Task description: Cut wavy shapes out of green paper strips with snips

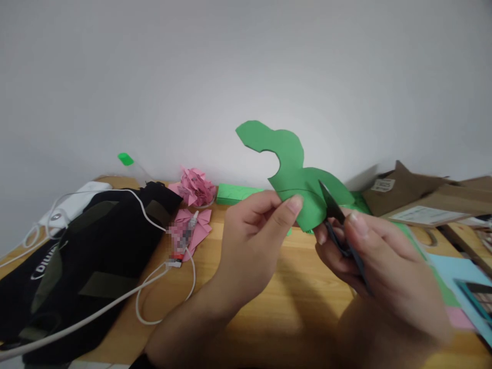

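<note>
Between thumb and fingers, my left hand [255,236] pinches the lower left edge of a green paper cutout [288,159]. The paper has a curved arm reaching up and left, a rounded lobe on the right, and a thin dark line across its lower part. My right hand [380,256] is closed on dark scissors [334,205], whose blades point up and left at the paper's right part. Whether the blades have paper between them I cannot tell. Both hands are above the wooden table [303,287].
A pink paper flower [196,185] and pink folded paper [202,233] lie behind on the left, near a black bag [103,266] and a white cable [96,315]. Green folded paper [236,193] is by the wall. Brown cardboard [434,197] and light blue paper [453,269] sit right.
</note>
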Demonstrator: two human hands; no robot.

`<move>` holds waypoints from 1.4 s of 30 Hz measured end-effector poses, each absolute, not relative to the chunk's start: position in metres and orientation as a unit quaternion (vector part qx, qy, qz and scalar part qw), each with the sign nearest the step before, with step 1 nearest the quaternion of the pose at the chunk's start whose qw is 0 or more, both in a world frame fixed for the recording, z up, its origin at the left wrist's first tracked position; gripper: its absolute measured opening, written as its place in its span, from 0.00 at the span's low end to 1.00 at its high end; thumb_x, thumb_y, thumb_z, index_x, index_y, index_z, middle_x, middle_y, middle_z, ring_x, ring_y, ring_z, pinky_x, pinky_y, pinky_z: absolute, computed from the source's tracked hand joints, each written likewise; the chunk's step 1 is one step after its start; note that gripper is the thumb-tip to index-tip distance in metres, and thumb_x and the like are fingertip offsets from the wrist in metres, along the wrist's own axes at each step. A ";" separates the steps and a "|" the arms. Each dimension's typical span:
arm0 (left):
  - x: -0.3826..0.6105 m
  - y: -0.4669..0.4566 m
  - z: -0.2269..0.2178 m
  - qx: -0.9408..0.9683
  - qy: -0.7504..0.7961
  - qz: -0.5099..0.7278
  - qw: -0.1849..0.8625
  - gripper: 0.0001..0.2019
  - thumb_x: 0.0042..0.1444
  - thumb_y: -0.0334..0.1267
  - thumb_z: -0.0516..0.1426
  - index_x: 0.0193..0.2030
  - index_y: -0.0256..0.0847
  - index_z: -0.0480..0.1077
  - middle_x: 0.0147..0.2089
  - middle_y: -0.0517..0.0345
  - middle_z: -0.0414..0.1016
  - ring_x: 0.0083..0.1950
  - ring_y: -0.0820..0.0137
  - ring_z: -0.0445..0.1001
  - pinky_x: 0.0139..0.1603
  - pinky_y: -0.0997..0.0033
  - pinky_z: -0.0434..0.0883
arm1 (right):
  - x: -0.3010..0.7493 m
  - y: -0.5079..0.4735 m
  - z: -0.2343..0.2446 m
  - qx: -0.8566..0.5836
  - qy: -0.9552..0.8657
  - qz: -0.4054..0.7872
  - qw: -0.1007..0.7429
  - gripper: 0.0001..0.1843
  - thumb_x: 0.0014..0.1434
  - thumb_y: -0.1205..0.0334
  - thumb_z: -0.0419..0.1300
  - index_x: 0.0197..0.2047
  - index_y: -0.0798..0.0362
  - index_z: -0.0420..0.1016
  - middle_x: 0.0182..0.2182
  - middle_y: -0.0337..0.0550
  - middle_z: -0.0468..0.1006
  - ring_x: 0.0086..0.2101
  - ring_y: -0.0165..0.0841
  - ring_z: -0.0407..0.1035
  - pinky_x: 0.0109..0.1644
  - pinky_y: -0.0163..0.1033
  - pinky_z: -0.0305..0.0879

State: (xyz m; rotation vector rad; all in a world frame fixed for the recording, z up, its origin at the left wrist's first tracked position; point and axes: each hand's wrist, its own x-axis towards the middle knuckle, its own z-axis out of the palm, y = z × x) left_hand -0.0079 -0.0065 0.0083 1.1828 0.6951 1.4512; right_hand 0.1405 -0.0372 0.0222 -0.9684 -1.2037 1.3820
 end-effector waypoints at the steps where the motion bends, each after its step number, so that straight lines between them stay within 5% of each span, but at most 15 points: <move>1: -0.008 -0.007 0.008 0.496 0.294 0.612 0.541 0.18 0.62 0.40 0.60 0.22 0.40 0.65 0.22 0.63 0.56 0.29 0.74 0.60 0.30 0.70 0.59 | 0.140 -0.037 0.022 -0.403 -0.500 0.571 0.512 0.19 0.65 0.46 0.60 0.28 0.47 0.76 0.16 0.32 0.55 0.18 0.26 0.44 0.18 0.34 0.38; 20: -0.006 -0.009 0.010 0.496 0.306 0.627 0.517 0.17 0.62 0.39 0.60 0.22 0.40 0.68 0.23 0.63 0.66 0.28 0.75 0.64 0.30 0.73 0.64 | 0.137 -0.037 0.020 -0.416 -0.533 0.517 0.525 0.21 0.66 0.46 0.58 0.25 0.48 0.72 0.17 0.33 0.55 0.20 0.28 0.44 0.20 0.36 0.40; 29: -0.007 -0.009 0.011 0.506 0.338 0.627 0.487 0.17 0.61 0.41 0.61 0.22 0.40 0.69 0.22 0.62 0.66 0.27 0.74 0.63 0.28 0.72 0.64 | 0.135 -0.035 0.024 -0.406 -0.534 0.518 0.531 0.25 0.67 0.50 0.59 0.21 0.51 0.62 0.18 0.33 0.56 0.21 0.27 0.47 0.22 0.36 0.43; 42: -0.007 -0.008 0.013 0.507 0.331 0.621 0.498 0.19 0.61 0.39 0.61 0.19 0.40 0.65 0.21 0.63 0.61 0.26 0.75 0.60 0.27 0.71 0.61 | 0.135 -0.034 0.025 -0.418 -0.540 0.513 0.520 0.27 0.67 0.48 0.58 0.20 0.51 0.60 0.17 0.33 0.55 0.19 0.27 0.45 0.21 0.37 0.43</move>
